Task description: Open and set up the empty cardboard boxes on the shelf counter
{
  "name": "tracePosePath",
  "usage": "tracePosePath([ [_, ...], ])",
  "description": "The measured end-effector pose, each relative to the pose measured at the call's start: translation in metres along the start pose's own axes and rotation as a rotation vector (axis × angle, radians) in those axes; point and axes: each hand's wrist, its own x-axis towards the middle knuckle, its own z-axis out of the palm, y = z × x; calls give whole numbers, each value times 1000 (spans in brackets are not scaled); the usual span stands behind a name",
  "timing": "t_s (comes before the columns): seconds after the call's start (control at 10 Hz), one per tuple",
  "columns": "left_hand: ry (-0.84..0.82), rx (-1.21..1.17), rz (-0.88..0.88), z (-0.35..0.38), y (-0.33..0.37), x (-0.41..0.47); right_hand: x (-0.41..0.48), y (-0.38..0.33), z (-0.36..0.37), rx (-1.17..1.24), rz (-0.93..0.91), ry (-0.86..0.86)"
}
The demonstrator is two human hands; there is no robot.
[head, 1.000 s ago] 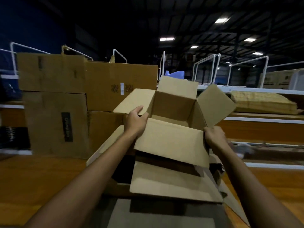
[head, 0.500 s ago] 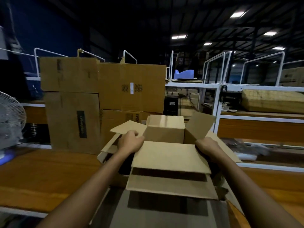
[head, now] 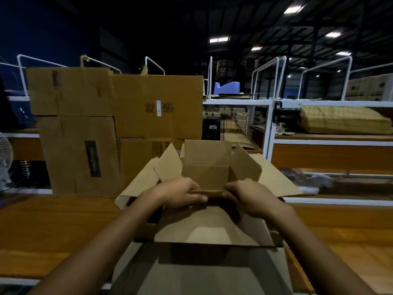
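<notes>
Standing open in the middle of the view, the small brown cardboard box [head: 205,177] has its flaps turned outward. The inside walls that show are bare and nothing is seen in it, though the hands hide part of its floor. The left hand [head: 180,193] and the right hand [head: 253,199] both grip the near rim of this box. Their fingers are curled over the fold, and they are close together with only a short piece of edge between them. From that rim the near flap [head: 212,226] hangs down toward the person.

Under and around the box spread the wide flaps of a larger brown cardboard box [head: 136,186], whose inside is dark at the left. Below them lies the orange-brown wooden counter [head: 46,226].

Behind the box, to the left, stands a stack of closed brown cartons [head: 157,107], one with a black label. Behind it, to the right, a white metal shelf frame [head: 270,133] carries a yellow woven bundle [head: 340,120]. Far to the left of the box, a white fan [head: 4,154] shows at the edge.
</notes>
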Motion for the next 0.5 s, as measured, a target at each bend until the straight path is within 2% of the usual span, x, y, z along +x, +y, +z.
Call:
tracePosePath([
  [0.1,74,-35,-47,3,-17,23,33,17,13,3,17,-68],
  [0.2,-42,-71,-157,17,-25,38,52,29,35,156,117,-260],
  [0.3,-79,-79,-219,28,-19,41,54,35,55,174,195,-255],
  [0.4,16,-100,-180,31,-18,40,54,39,67,88,192,-109],
  [0.5,301,44,-89,36,-18,36,46,34,67,87,133,82],
])
